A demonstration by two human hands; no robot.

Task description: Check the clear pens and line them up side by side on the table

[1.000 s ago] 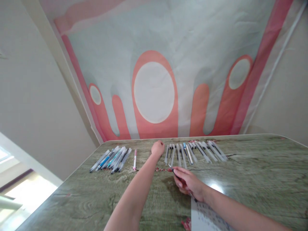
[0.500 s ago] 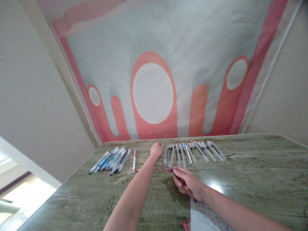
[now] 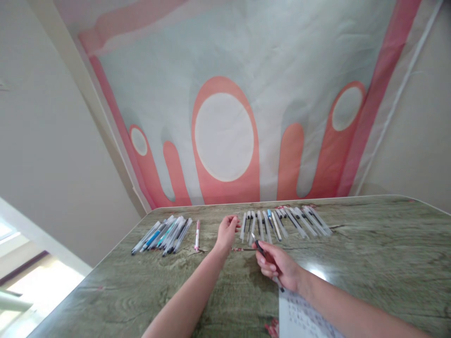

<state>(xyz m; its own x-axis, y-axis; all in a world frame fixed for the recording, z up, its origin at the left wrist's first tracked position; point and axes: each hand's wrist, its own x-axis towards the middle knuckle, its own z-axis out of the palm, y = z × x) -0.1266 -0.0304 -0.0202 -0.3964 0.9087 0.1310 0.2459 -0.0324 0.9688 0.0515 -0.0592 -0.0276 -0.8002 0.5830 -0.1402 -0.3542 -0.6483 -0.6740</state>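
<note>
My right hand is closed around a pen with a black grip. Its bare metal tip points up and left, and its dark rear end shows below the palm. My left hand is over the table at the left end of a row of clear pens. Its fingers are curled together, and a tiny clear piece seems to show at the fingertips, too small to name. Most pens in the row are see-through with black parts; one has a light blue cap. Under my right forearm lies a sheet of paper with writing.
A pile of pens, some with blue or teal parts, lies at the left of the wood-patterned table. A pink and white marker stands apart beside it. Behind the far edge rises a wall covering with pink shapes.
My left hand has come back from the far edge toward me, and its fingers now show. My right hand has shifted slightly right, still holding the pen.
</note>
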